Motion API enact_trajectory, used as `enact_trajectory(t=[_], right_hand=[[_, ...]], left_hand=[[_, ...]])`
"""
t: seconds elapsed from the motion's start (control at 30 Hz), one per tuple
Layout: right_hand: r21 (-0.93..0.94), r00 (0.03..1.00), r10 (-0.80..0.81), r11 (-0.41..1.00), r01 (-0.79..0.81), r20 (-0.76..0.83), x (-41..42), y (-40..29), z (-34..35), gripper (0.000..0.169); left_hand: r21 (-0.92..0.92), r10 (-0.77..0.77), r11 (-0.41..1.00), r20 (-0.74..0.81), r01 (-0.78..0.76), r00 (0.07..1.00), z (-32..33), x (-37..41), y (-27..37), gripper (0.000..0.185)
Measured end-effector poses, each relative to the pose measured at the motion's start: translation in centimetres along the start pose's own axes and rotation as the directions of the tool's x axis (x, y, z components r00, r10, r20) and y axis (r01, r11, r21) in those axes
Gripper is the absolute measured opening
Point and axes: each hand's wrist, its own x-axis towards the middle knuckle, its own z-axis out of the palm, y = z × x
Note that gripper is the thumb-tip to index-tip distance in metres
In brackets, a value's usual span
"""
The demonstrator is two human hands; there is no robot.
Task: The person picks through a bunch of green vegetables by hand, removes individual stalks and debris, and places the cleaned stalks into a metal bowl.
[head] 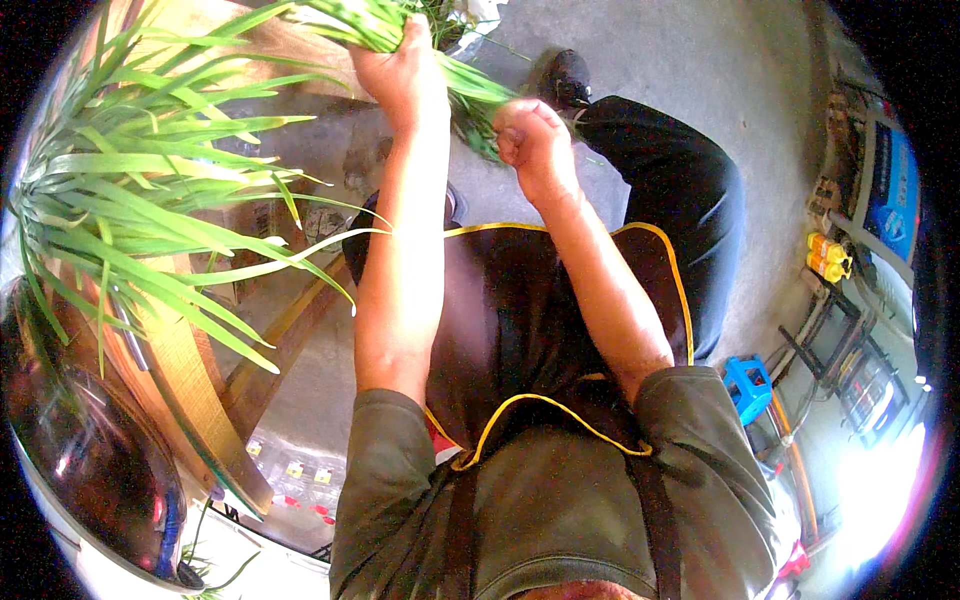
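My left hand (pixel 401 79) is closed around a bunch of long, thin green leaves (pixel 352 22), likely chives or a similar leafy vegetable, near the top of the view. Stalks of the bunch run down to the right from that fist. At their lower end is my right hand (pixel 534 146), its fingers curled in on the stalks; the fingertips are partly hidden. More dark green leaves (pixel 480 131) hang below the bunch between the two hands.
A strappy-leaved green plant (pixel 150 172) fans out at left, above a curved wooden edge (pixel 187 352) and a dark glossy object (pixel 90 450). A white liner with green trimmings (pixel 480 19) lies ahead. Yellow bottles (pixel 827 257) and a blue plastic item (pixel 748 388) stand right.
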Motion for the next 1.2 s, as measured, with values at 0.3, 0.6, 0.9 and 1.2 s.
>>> enact_trajectory(t=[0.3, 0.6, 0.9, 1.2], right_hand=[[-0.520, 0.786, -0.548, 0.600, 0.608, 0.287, -0.7, 0.8, 0.9, 0.005], [-0.368, 0.940, -0.143, 0.893, 0.258, 0.310, -0.9, -0.4, 2.7, 0.004], [-0.381, 0.931, 0.285, 0.906, -0.185, 0.226, 1.1, -3.5, -0.1, 0.009], [-0.360, 0.990, 0.122, 0.929, -0.090, 0.068, 3.8, -3.1, -3.4, 0.013]], left_hand=[[-0.285, -0.070, 0.954, 0.109, 0.099, 0.992, -0.9, 0.1, -1.1, 0.032], [-0.178, -0.224, 0.951, 0.170, 0.254, 0.960, -0.8, -0.4, -2.0, 0.032], [-0.238, -0.283, 0.920, 0.146, 0.311, 0.948, -0.8, -0.2, -0.5, 0.036], [-0.235, -0.235, 0.932, 0.188, 0.276, 0.954, -2.5, 1.6, -0.6, 0.039]])
